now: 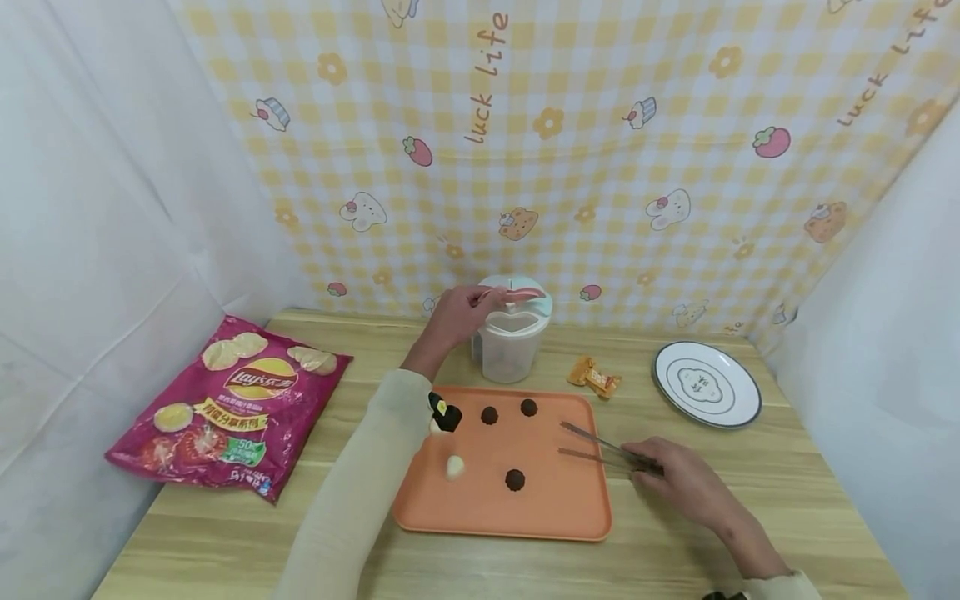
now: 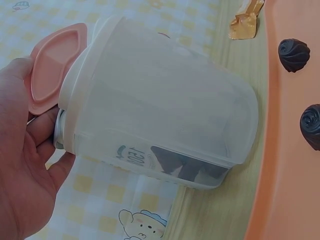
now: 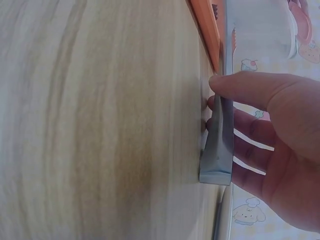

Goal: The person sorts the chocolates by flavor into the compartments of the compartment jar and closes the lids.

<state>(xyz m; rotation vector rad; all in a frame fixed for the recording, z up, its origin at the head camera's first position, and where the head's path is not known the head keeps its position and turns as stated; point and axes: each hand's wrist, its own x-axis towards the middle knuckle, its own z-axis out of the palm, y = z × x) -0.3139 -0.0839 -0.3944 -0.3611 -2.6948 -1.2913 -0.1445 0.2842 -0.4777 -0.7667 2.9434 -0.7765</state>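
My left hand point(image 1: 480, 300) reaches to the back of the table and pinches the pink flap point(image 2: 52, 67) on the lid of a clear plastic container point(image 1: 510, 346). In the left wrist view the flap stands lifted, with my left hand point(image 2: 30, 120) at the lid's rim and something dark low inside the container point(image 2: 160, 115). My right hand point(image 1: 643, 461) grips metal tongs point(image 1: 592, 437) at the right edge of an orange tray point(image 1: 555, 508). In the right wrist view my right hand point(image 3: 215, 97) holds the tongs point(image 3: 217, 150) against the table with the thumb on top. Three dark chocolates point(image 1: 514, 479) and a white sweet point(image 1: 455, 467) lie on the tray.
A crimson bag of crisps point(image 1: 225, 404) lies at the left. A white plate point(image 1: 707, 383) sits at the back right, and a gold-wrapped sweet point(image 1: 594, 377) lies between it and the container. Checked cloth closes the back; white sheets close the sides.
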